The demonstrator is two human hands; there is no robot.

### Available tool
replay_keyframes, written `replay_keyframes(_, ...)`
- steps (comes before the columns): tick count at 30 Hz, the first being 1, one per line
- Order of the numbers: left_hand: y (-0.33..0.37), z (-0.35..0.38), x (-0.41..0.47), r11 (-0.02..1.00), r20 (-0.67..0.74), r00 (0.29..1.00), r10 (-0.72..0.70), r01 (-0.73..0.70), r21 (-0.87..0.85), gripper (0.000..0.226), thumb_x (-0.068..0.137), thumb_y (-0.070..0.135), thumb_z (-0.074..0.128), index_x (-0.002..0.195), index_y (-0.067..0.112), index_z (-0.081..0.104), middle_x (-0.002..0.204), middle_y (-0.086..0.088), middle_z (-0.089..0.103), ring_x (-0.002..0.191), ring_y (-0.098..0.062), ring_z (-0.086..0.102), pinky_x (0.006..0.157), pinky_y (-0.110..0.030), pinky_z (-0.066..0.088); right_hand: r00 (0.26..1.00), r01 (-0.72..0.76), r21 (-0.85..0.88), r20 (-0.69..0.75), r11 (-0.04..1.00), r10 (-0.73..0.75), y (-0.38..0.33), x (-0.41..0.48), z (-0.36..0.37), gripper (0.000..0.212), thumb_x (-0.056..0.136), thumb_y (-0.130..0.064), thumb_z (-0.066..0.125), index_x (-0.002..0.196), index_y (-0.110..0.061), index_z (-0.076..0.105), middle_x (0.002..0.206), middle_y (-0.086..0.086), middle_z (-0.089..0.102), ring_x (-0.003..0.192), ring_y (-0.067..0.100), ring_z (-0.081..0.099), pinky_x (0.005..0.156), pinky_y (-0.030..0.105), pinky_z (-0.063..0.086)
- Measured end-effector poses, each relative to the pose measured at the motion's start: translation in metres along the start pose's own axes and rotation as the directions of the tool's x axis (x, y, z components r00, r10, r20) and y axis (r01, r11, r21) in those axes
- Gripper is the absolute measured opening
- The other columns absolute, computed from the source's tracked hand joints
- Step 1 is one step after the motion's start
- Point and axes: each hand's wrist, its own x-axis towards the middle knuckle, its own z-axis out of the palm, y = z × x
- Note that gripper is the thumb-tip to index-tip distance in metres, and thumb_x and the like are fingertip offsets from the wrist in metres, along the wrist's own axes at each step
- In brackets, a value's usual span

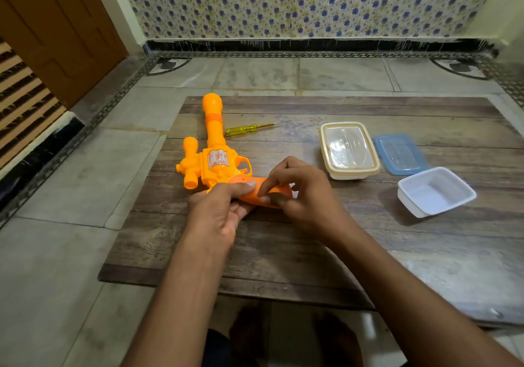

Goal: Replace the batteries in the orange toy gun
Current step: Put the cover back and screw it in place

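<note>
Orange toy gun (215,162) is lying flat on the table (283,253), barrel pointing away, grip end toward me. My left hand (218,213) is gripping the grip; my right hand (303,194) is pinching its butt end, likely working the battery cover.

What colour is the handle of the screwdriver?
The screwdriver handle is clear yellow; the head view shows it best.

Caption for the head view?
Left hand and right hand hold the orange plastic toy gun by its grip; yellow screwdriver nearby.
</note>
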Motion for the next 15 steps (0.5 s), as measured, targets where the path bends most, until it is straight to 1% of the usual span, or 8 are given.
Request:
replay_keyframes(1,0.000,0.000,0.000,1.000,0.001,1.000,0.000,0.000,0.005,0.038,0.080,-0.022,0.067,0.114,-0.006,0.061,0.110,-0.026,0.071,0.088,-0.034,0.073,0.071,-0.047,0.065,1.000,-0.017,0.012,0.009,1.000,0.017,0.000,0.000,0.001,0.017,0.080,-0.011,0.085,0.083,-0.026,0.081,0.096,-0.004,0.062,0.092,0.008,0.059,0.076,0.016,0.044)
replay_keyframes(3,-0.001,0.000,0.000,1.000,-0.001,1.000,0.004,-0.004,0.005,0.035,0.080,-0.022,0.067,0.108,-0.003,0.060,0.112,-0.026,0.069,0.093,-0.037,0.072,0.078,-0.052,0.062,0.999,-0.042,0.006,0.016,0.999,0.042,0.001,0.000,0.002,0.016,0.080,-0.011,0.084,0.083,-0.027,0.080,0.097,-0.006,0.062,0.094,0.008,0.060,0.077,0.020,0.045)
replay_keyframes(6,-0.001,0.001,0.000,1.000,-0.004,1.000,0.013,-0.013,0.005,0.044,0.079,-0.021,0.068,0.118,-0.003,0.057,0.118,-0.026,0.068,0.099,-0.039,0.070,0.087,-0.056,0.059,0.996,-0.083,-0.015,0.015,0.996,0.083,0.000,0.001,0.002,0.015,0.081,-0.011,0.083,0.083,-0.025,0.079,0.100,-0.008,0.061,0.097,0.007,0.059,0.078,0.022,0.046)
replay_keyframes(8,-0.001,0.001,0.001,1.000,-0.004,1.000,0.014,-0.014,0.007,0.048,0.079,-0.021,0.069,0.122,-0.003,0.056,0.119,-0.025,0.068,0.100,-0.038,0.069,0.087,-0.055,0.059,0.995,-0.094,-0.028,0.017,0.995,0.094,-0.001,0.001,0.002,0.015,0.082,-0.010,0.082,0.083,-0.025,0.079,0.100,-0.008,0.061,0.097,0.008,0.058,0.076,0.020,0.043)
replay_keyframes(11,-0.001,0.001,0.002,1.000,-0.009,1.000,0.015,-0.015,0.007,0.050,0.078,-0.020,0.070,0.123,-0.002,0.056,0.119,-0.025,0.068,0.099,-0.037,0.070,0.088,-0.054,0.059,0.997,-0.081,-0.038,0.014,0.996,0.081,-0.004,0.000,0.000,0.014,0.083,-0.006,0.079,0.085,-0.020,0.079,0.101,-0.004,0.062,0.097,0.011,0.058,0.073,0.017,0.041)
replay_keyframes(13,-0.001,0.000,0.002,1.000,-0.010,1.000,0.011,-0.011,0.001,0.052,0.078,-0.020,0.071,0.125,-0.002,0.056,0.120,-0.025,0.068,0.103,-0.038,0.069,0.091,-0.055,0.058,0.999,-0.051,-0.074,0.014,0.996,0.052,-0.007,0.000,-0.001,0.016,0.084,-0.003,0.077,0.087,-0.018,0.079,0.101,-0.001,0.063,0.097,0.014,0.059,0.077,0.022,0.046)
replay_keyframes(14,-0.001,0.000,0.002,1.000,-0.011,1.000,0.008,-0.008,-0.002,0.053,0.078,-0.020,0.071,0.126,-0.003,0.056,0.120,-0.025,0.068,0.105,-0.039,0.069,0.091,-0.055,0.059,0.999,-0.034,-0.105,0.018,0.994,0.036,-0.008,0.000,-0.002,0.016,0.084,-0.002,0.076,0.088,-0.018,0.079,0.102,0.001,0.064,0.097,0.016,0.059,0.080,0.027,0.048)
replay_keyframes(15,-0.001,0.000,0.002,1.000,-0.013,1.000,0.007,-0.007,-0.005,0.053,0.078,-0.020,0.071,0.126,-0.003,0.056,0.118,-0.024,0.069,0.105,-0.039,0.069,0.087,-0.054,0.060,1.000,-0.021,-0.131,0.021,0.991,0.024,-0.009,-0.001,-0.001,0.017,0.084,-0.001,0.075,0.089,-0.017,0.079,0.101,0.002,0.064,0.098,0.017,0.060,0.082,0.030,0.049)
